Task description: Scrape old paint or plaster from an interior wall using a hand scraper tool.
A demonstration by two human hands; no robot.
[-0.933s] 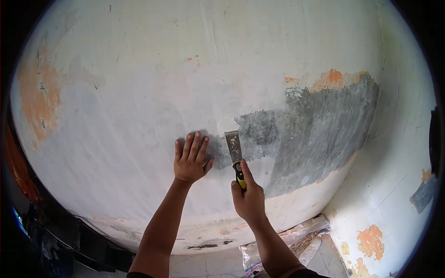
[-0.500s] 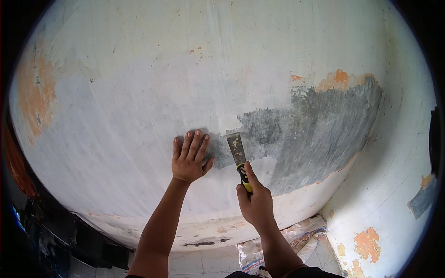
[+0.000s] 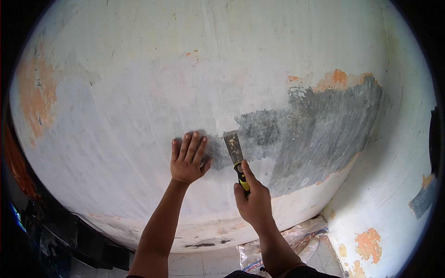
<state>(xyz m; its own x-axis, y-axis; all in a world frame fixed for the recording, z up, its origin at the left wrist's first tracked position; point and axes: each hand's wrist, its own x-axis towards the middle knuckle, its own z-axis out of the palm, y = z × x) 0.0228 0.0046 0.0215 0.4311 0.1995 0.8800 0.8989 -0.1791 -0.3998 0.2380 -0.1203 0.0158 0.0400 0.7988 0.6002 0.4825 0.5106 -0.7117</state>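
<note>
My left hand [image 3: 187,160] lies flat against the wall [image 3: 125,120], its fingers pointing up and somewhat apart. In my right hand [image 3: 254,199] is a putty knife [image 3: 234,148] with a black and yellow handle, my index finger stretched along it. Pale flecks stick to its metal blade. The blade's edge meets the wall at the lower rim of a white paint patch [image 3: 227,123]. Bare grey plaster [image 3: 324,125] spreads to the right of the blade, and a smaller grey strip shows between blade and left hand.
Orange patches [image 3: 37,97] mark the wall at far left and upper right. A side wall [image 3: 361,204] meets it at right, with peeled spots. Below lie a crumpled plastic sheet [image 3: 303,231] and the tiled floor [image 3: 204,262]. Dark equipment [image 3: 88,241] stands at lower left.
The putty knife and my right hand have shifted slightly left and up, so the blade now touches the white patch's lower edge. My left hand stays nearly in place.
</note>
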